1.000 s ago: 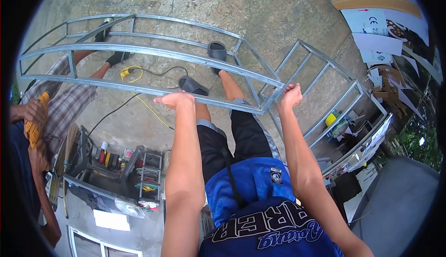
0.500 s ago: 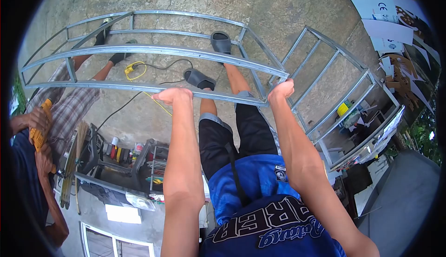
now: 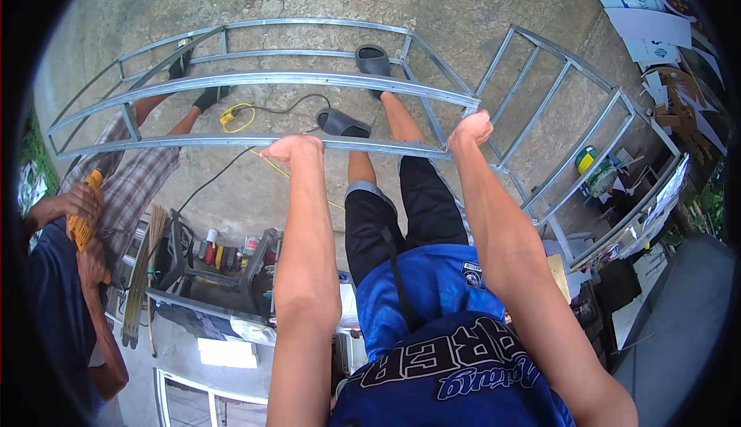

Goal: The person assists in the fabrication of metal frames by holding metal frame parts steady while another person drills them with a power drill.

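A long frame of galvanized metal channel (image 3: 309,79) spans the view from the left to the middle, with curved rails and short uprights. My left hand (image 3: 293,149) is closed round its near lower rail. My right hand (image 3: 471,129) grips the frame's right-hand end corner, fingers curled over the metal. Both arms reach out straight. My legs and grey slippers (image 3: 343,124) show beyond the near rail.
At left, another person holds a yellow power drill (image 3: 83,215). A second ladder-like metal frame (image 3: 567,68) stands at right. A yellow plug (image 3: 228,116) and cords lie on the concrete. A black tool tray (image 3: 208,309) holds several tools; cardboard sheets (image 3: 648,25) lie upper right.
The view has turned slightly, shifting the left-side scene rightward and the right-side frame upward. Both hands keep the same hold on the metal frame.
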`<action>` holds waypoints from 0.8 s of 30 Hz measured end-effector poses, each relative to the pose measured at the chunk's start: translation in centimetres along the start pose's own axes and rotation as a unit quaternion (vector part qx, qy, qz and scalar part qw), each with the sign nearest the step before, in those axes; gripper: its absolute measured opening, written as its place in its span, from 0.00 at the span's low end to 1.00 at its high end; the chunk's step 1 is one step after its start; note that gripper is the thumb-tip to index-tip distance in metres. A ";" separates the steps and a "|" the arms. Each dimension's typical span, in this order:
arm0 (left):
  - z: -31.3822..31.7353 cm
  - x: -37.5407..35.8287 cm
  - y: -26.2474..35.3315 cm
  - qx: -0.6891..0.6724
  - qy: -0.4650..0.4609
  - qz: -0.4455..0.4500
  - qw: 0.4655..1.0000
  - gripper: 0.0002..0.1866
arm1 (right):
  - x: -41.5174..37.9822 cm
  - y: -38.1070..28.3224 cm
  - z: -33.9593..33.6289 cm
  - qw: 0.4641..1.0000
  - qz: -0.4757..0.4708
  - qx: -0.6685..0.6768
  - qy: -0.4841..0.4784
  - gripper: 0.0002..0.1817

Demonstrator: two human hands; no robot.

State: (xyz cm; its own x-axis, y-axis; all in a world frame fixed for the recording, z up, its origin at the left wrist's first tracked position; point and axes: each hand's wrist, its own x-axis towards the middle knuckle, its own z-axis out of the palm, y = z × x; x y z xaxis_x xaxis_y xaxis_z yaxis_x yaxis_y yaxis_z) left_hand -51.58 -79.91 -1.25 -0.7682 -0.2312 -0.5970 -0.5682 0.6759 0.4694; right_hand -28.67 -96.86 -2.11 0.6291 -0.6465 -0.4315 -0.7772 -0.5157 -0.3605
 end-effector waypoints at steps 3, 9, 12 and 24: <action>-0.1 -0.1 0.4 -0.010 -0.006 -0.008 1.000 0.44 | 0.2 -0.1 -0.3 1.000 -0.006 0.017 -0.010 0.19; 0.0 0.4 0.3 0.036 0.008 -0.040 0.999 0.47 | 1.4 1.2 0.4 0.996 -0.045 -0.058 0.052 0.22; -0.2 -0.9 0.7 0.012 0.011 -0.038 0.999 0.47 | 1.5 1.2 0.2 0.998 -0.036 -0.049 0.021 0.24; -0.1 -0.4 0.5 0.050 0.023 -0.022 0.998 0.44 | 0.1 0.5 -0.2 0.997 -0.036 -0.059 0.030 0.27</action>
State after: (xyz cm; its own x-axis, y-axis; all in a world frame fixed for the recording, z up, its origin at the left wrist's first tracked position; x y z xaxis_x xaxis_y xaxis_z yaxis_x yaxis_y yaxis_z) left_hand -51.63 -79.54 -0.70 -0.7573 -0.2924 -0.5840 -0.5709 0.7306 0.3745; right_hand -29.05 -97.31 -2.18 0.6849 -0.6357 -0.3561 -0.7277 -0.6224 -0.2883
